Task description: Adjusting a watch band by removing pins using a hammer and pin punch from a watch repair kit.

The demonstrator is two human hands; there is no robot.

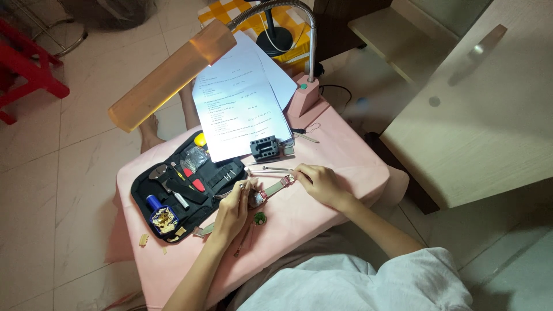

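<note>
On the small pink table [345, 155] my left hand [233, 210] grips a wristwatch [266, 193] by its round case, fingers closed around it. My right hand [319, 183] pinches the free end of the watch's pale strap, which stretches between the two hands. A thin metal tool [278, 169] lies just beyond the watch. A small black holder block [265, 148] stands behind it, at the edge of the paper sheets. A second strap piece [243, 242] and a small green item [260, 218] lie close to my left wrist.
An open black tool case [173, 190] with small tools and a blue tin lies at the left of the table. White printed sheets [239, 103] lie at the back. A pink gooseneck desk lamp [173, 72] hangs over them. A beige cabinet [484, 115] stands to the right.
</note>
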